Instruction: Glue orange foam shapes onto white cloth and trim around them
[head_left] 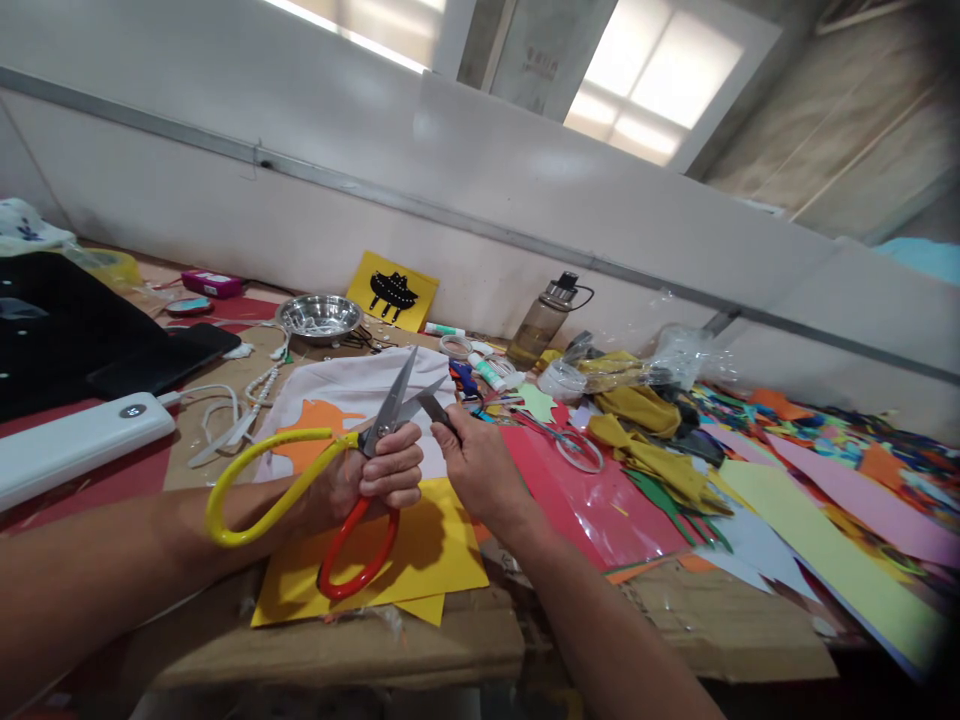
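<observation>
My left hand (390, 468) is closed around the pivot area of a pair of large scissors (386, 415). One scissor handle is yellow, the other red, and the blades stand apart, pointing up. My right hand (480, 470) pinches a small flat dark grey piece (435, 410) close to the blades; what the piece is cannot be made out. Below both hands lie yellow sheets (435, 540). Behind my left hand, an orange cut shape (315, 425) rests on a white cloth (289, 385).
A metal bowl (320, 318), a yellow card with a black shape (394, 292) and a bottle (541, 322) stand at the back. A white power bank (82, 450) lies left. Red sheets (592, 500), mustard fabric (637, 410) and colored scraps (847, 430) spread right.
</observation>
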